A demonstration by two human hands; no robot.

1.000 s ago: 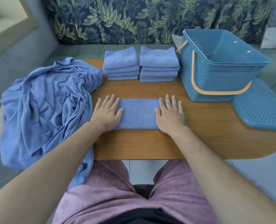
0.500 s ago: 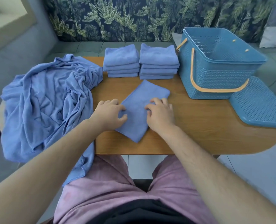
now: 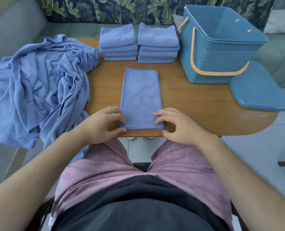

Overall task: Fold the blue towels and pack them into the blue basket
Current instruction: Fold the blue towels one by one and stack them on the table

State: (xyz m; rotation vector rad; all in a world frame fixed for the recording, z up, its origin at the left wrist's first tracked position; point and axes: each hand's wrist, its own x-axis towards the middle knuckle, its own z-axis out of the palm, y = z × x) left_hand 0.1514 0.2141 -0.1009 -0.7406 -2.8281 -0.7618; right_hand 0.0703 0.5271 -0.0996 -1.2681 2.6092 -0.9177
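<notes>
A half-folded blue towel [image 3: 141, 97] lies lengthwise on the wooden table [image 3: 196, 104], its near end at the table's front edge. My left hand [image 3: 105, 124] pinches its near left corner. My right hand [image 3: 173, 125] pinches its near right corner, fingers curled on the cloth. Two stacks of folded blue towels [image 3: 118, 42] [image 3: 157, 44] stand at the back of the table. To their right sits the blue basket [image 3: 221, 52] with its tan handle down, nothing visible inside. A heap of unfolded blue towels [image 3: 41, 87] covers the table's left end.
The basket's blue perforated lid [image 3: 258, 90] lies at the table's right end, partly over the edge. A grey sofa with a leaf-print back runs behind the table. My lap is close under the front edge.
The towel has been turned from lying crosswise to lengthwise and pulled toward me. Both hands went from flat on it to pinching its near corners.
</notes>
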